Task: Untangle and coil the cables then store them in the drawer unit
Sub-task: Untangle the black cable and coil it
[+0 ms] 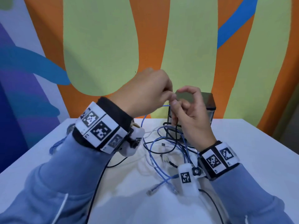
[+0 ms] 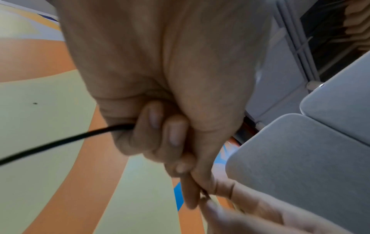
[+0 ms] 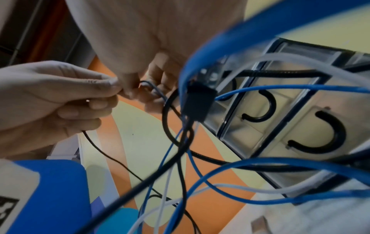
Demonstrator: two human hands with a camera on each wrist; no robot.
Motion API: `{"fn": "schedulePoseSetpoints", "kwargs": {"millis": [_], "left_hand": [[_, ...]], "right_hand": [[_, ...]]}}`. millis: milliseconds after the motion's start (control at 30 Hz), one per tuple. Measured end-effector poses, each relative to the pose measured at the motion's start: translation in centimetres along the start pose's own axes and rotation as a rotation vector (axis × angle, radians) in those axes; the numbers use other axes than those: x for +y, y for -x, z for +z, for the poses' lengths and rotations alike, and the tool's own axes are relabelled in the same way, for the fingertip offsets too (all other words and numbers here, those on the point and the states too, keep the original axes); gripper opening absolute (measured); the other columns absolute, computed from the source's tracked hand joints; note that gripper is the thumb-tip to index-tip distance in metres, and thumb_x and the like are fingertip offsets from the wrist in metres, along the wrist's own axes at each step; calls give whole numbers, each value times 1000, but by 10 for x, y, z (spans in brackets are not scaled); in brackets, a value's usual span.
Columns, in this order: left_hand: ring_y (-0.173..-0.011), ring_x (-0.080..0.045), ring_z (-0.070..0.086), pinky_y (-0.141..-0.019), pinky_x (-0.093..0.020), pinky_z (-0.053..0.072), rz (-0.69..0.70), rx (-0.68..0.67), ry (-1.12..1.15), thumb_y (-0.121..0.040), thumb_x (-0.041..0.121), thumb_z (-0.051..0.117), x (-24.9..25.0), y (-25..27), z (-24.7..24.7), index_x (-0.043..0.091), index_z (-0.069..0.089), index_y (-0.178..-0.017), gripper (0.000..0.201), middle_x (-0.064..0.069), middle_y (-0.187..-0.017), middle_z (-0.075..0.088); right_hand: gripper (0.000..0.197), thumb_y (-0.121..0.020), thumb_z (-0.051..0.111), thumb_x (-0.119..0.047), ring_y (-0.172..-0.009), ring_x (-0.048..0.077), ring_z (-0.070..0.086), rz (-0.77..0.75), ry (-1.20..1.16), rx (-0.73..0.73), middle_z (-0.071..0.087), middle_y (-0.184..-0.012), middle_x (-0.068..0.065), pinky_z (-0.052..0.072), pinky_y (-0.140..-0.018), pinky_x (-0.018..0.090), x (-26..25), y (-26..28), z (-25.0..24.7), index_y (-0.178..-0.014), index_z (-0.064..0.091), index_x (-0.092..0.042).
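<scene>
Evidently both hands were up off the counter, meeting above the tangle at about 12 o'clock from the wearer. The left hand was clenched round a thin black cable, fingers curled over it in the left wrist view, the cable trailing out toward 9 o'clock. The right hand pinched the same small stretch between thumb and fingertips, the other fingers loosely curled; a black strand hung down from it toward the pile.

The tangle lay on the counter between the wrists: blue network cables, a pale white lead, black leads. Blue plugs rested at 6 o'clock. The drawer unit stood at 1 o'clock behind the right hand, clear fronts with black U-shaped handles.

Handling, judged: all light and limp. The thin black lead looked soft, apt to kink and to slip through a loose pinch; better held near its plug and fed out hand over hand. The blue cables looked stiffer and springy, likely to hold a loop yet fight a tight coil. Plug clips probably snag on crossings, so pulling hard would tighten knots.

Hard to make out: the exact point of the pinch was blurred in every view. Whether a plug sat inside the left fist, could not tell. A dark block hung in the strands near the right wrist camera, seemingly a connector. Whether the drawers were shut, not certain. More blue cable showed behind the left sleeve, mostly hidden.
</scene>
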State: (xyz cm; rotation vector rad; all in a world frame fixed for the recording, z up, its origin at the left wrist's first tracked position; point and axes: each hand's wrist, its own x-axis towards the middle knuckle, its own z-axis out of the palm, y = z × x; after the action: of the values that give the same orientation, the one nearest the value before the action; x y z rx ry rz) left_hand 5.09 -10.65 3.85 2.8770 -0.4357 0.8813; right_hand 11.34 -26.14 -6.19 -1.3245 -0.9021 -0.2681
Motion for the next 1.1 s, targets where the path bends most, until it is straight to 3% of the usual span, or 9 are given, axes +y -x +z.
{"fn": "schedulePoseSetpoints", "kwargs": {"millis": [167, 300, 400, 567, 667, 733, 833, 967, 1100], "left_hand": [[-72, -31, 55, -67, -48, 46, -115, 522, 132, -103, 42, 52, -10, 1, -23, 20, 71, -97, 29, 6, -67, 55], [-74, -9, 52, -73, -40, 43, -237, 869, 259, -110, 35, 48, -28, 5, -38, 8, 67, -105, 33, 8, -84, 63], [-69, 1, 50, -67, -28, 37, -299, 993, 330, -110, 33, 48, -39, 5, -36, 5, 66, -106, 33, 18, -77, 57], [-58, -6, 51, -56, -32, 33, -511, 668, 246, -103, 39, 59, -61, 7, -37, 22, 76, -95, 26, 11, -67, 58], [-65, -18, 62, -58, -30, 43, -544, 504, 228, -99, 35, 62, -70, 11, -36, 23, 78, -92, 21, 6, -69, 64], [-73, -25, 71, -67, -36, 56, -504, 438, 255, -97, 27, 61, -69, 11, -34, 29, 76, -97, 15, 3, -77, 71], [-76, -22, 70, -68, -32, 56, -357, 236, 358, -97, 30, 71, -54, 10, -28, 36, 70, -118, 21, 3, -93, 71], [-61, -15, 54, -61, -29, 41, -143, -144, 387, -84, 50, 85, -23, 10, -12, 26, 74, -99, 30, -10, -84, 69], [-75, -13, 60, -64, -34, 43, -123, -302, 109, -78, 55, 88, -5, 8, 17, 30, 82, -84, 27, 3, -77, 66]], "right_hand": [[22, -101, 65, -7, -95, 28, 69, 190, 179, -312, 70, -94, 12, 55, -86, 43, 14, 5, 4, -118, 63, -21], [11, -104, 62, -16, -107, 12, 69, 194, 351, -308, 74, -106, -3, 57, -95, 39, 15, 5, -2, -110, 70, -22], [12, -105, 62, -20, -106, 6, 66, 207, 372, -343, 72, -110, -6, 55, -92, 28, 11, 3, -6, -112, 71, -24], [14, -102, 68, -24, -101, 9, 63, 291, 125, -246, 62, -112, 4, 63, -67, 35, 11, 3, -5, -104, 82, -23], [19, -102, 65, -35, -109, 6, 57, 274, 190, -165, 59, -102, 0, 60, -79, 32, 12, 2, -7, -104, 83, -32], [24, -103, 63, -41, -101, 17, 64, 281, 258, -105, 70, -95, 7, 53, -92, 31, 14, 1, -8, -101, 84, -28], [34, -104, 62, -39, -59, 17, 57, 349, 174, -32, 64, -68, 2, 44, -69, 31, 14, 0, -10, -98, 81, -12], [29, -102, 66, -34, -52, 19, 48, 397, 73, 37, 61, -61, 4, 40, -52, 27, 11, 0, -11, -91, 80, -11], [30, -102, 66, -33, -59, 18, 55, 462, -56, 55, 69, -75, 11, 43, -54, 25, 8, -3, -13, -98, 79, -7]]}}
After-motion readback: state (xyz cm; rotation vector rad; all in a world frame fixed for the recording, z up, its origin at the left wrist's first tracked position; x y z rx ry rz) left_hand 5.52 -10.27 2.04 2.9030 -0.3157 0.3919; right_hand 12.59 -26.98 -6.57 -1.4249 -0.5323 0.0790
